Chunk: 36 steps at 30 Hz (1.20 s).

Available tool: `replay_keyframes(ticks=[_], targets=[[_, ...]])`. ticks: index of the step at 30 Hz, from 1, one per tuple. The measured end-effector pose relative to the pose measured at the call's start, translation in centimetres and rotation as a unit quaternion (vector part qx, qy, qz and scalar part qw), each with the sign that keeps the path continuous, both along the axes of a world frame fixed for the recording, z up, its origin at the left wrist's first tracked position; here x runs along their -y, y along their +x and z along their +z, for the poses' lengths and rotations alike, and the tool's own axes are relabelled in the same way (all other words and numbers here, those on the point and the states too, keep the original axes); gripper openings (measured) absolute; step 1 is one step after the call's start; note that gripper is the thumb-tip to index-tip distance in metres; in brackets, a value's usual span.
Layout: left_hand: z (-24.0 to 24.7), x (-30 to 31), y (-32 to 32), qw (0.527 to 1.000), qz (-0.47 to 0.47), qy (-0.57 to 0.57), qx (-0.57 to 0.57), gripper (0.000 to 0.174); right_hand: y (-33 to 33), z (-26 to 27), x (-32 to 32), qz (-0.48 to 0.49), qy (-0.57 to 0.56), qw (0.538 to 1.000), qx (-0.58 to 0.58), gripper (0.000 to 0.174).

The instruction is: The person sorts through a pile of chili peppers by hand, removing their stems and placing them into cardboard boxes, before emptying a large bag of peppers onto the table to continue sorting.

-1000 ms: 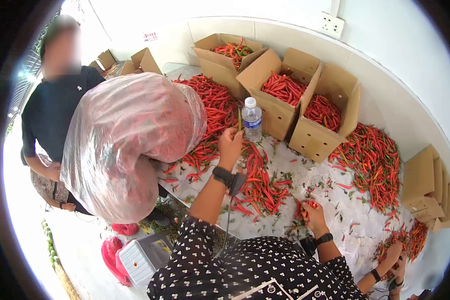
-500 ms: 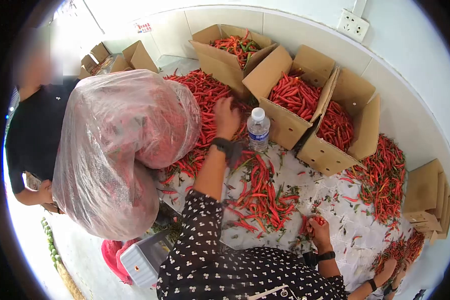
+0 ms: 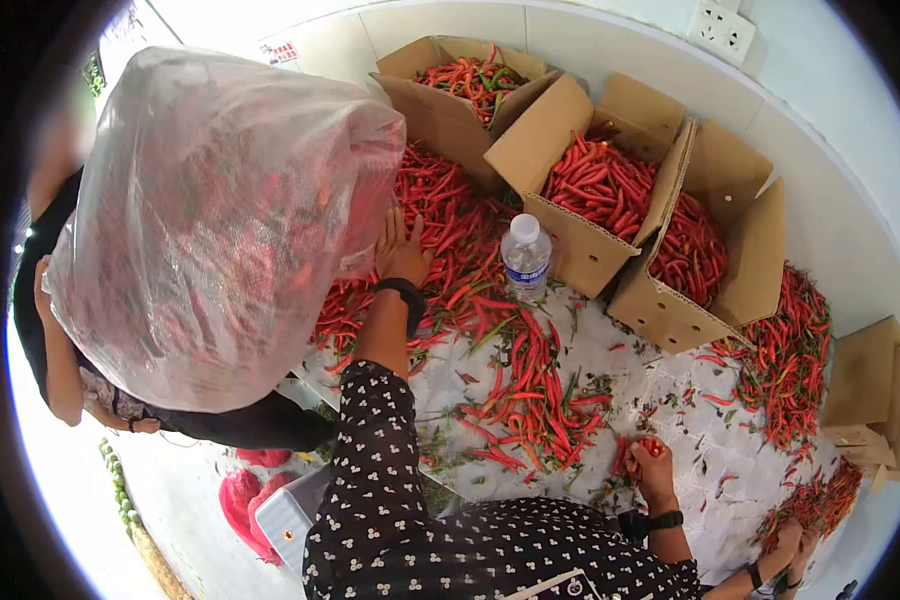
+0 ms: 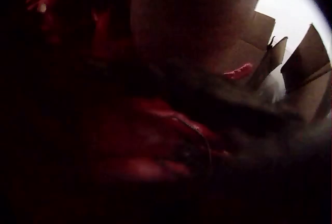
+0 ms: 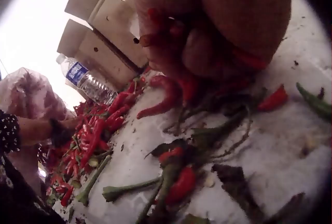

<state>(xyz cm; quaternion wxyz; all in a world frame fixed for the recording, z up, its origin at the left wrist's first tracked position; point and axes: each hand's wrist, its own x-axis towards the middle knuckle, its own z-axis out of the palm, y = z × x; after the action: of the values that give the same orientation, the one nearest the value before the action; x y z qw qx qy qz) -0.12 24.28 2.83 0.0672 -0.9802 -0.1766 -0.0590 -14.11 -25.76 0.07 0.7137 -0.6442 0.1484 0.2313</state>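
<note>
My left hand [image 3: 402, 252] reaches out with its fingers extended over the heap of red chili peppers [image 3: 450, 215], right at the edge of a big clear plastic bag [image 3: 220, 220] full of red chilies. The left wrist view is mostly dark, with blurred red chilies [image 4: 140, 168] close to the lens. Near the table's front, my right hand [image 3: 654, 472] has its fingers curled round several red chilies, whose ends show in the right wrist view beside a curved red chili [image 5: 162, 97]. A smaller spread of chilies [image 3: 535, 400] lies between the hands.
A water bottle [image 3: 526, 258] stands behind the spread. Three cardboard boxes [image 3: 575, 245] of chilies line the wall. More chilies [image 3: 785, 370] lie at right, near folded cardboard [image 3: 865, 385]. Another person's hands [image 3: 792, 545] work bottom right; a person in black stands behind the bag.
My left hand first pinched a green chili near the bottle, then moved left over the heap to the bag. The bag has been raised and tipped. My right hand keeps its grip.
</note>
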Motion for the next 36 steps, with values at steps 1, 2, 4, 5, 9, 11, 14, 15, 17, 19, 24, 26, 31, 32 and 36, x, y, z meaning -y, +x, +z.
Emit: replay_keyframes(ticks=[1, 2, 4, 5, 9, 11, 14, 15, 17, 19, 24, 26, 31, 32, 36], targets=[[0.0, -0.1, 0.1, 1.000, -0.002, -0.001, -0.006, 0.067, 0.1, 0.5, -0.2, 0.003, -0.004, 1.000, -0.005, 0.008], [0.0, -0.1, 0.2, 1.000, -0.003, 0.000, -0.009, 0.067, 0.3, 0.6, -0.3, 0.006, -0.008, 1.000, -0.012, 0.009], [-0.4, -0.5, 0.0, 0.999, -0.036, 0.003, 0.001, 0.067, 0.3, 0.3, 0.1, 0.014, -0.008, 1.000, -0.018, 0.009], [-0.6, -0.5, 0.0, 0.999, -0.035, 0.004, -0.003, 0.067, 0.4, 0.2, 0.2, 0.023, -0.008, 1.000, -0.019, 0.008], [-0.8, -0.7, 0.1, 1.000, -0.009, 0.011, -0.011, 0.069, 0.7, 1.7, -0.9, 0.016, -0.031, 0.999, -0.028, 0.003], [-1.0, -0.6, 0.2, 1.000, -0.006, 0.008, -0.001, 0.070, 0.4, 1.3, -0.6, -0.001, -0.010, 1.000, -0.016, 0.003], [-1.6, -0.6, 0.0, 1.000, 0.002, -0.002, 0.007, 0.069, 0.5, 1.3, -0.6, 0.004, -0.018, 0.999, -0.029, 0.005], [-1.5, -0.6, 0.1, 1.000, 0.003, 0.001, 0.006, 0.069, 0.6, 1.2, -0.6, 0.008, -0.017, 0.999, -0.026, 0.005], [-1.7, -0.6, -0.2, 1.000, 0.006, 0.002, 0.004, 0.069, 0.4, 0.9, -0.4, 0.005, 0.000, 1.000, -0.028, 0.008], [-1.3, -0.5, -0.2, 1.000, 0.008, -0.001, -0.023, 0.070, 0.3, 0.6, -0.2, 0.007, -0.005, 1.000, -0.019, 0.011], [-1.6, -0.7, -0.3, 1.000, 0.006, -0.021, -0.007, 0.070, 0.3, 0.8, -0.3, 0.011, -0.011, 1.000, -0.012, 0.014], [-1.6, -0.9, 0.0, 1.000, 0.004, -0.025, -0.009, 0.070, 0.3, 0.6, -0.3, 0.011, -0.009, 1.000, -0.003, 0.014], [-1.8, -0.7, 0.3, 0.997, 0.014, -0.066, 0.028, 0.066, 0.5, 1.0, -0.5, 0.015, -0.019, 1.000, -0.014, 0.014], [-1.6, -0.6, 0.3, 0.997, 0.014, -0.066, 0.028, 0.066, 0.5, 0.9, -0.5, 0.016, -0.017, 1.000, -0.017, 0.014], [-0.1, 0.2, 0.4, 0.971, 0.056, -0.228, -0.043, 0.069, 0.6, 1.2, -0.6, 0.019, -0.018, 0.999, -0.019, 0.014]])
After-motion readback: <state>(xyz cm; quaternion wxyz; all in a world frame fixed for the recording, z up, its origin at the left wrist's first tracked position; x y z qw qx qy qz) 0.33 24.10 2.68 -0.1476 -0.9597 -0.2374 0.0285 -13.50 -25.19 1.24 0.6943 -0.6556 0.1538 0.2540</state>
